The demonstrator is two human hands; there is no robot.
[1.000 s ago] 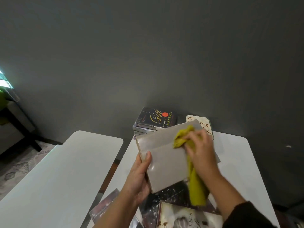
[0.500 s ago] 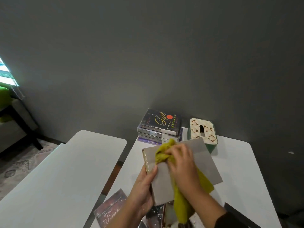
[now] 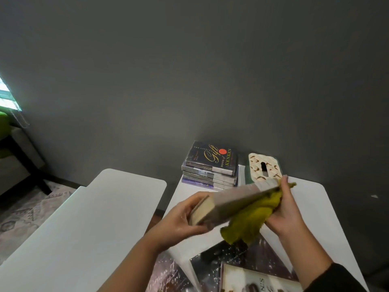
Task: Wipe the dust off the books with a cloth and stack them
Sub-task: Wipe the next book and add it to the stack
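Closest in, under both wrists, a few loose books (image 3: 248, 268) are lying on the white table (image 3: 315, 209), but they're getting cut off by the bottom edge, so the titles aren't really readable. The left hand (image 3: 179, 220) is gripping the near end of a grey book (image 3: 229, 200), fingers curled around its page edge. The book's tilting almost edge-on, so the cover is barely showing, just pale pages and a dull grey jacket. The right hand (image 3: 282, 216) is pinching the far end along with a yellow-green cloth (image 3: 250, 218), which is hanging bunched under the book. Beyond the hands, a stack of books (image 3: 210, 167) is sitting against the wall, with a patterned tissue box (image 3: 265, 167) just right of it, contents hidden.
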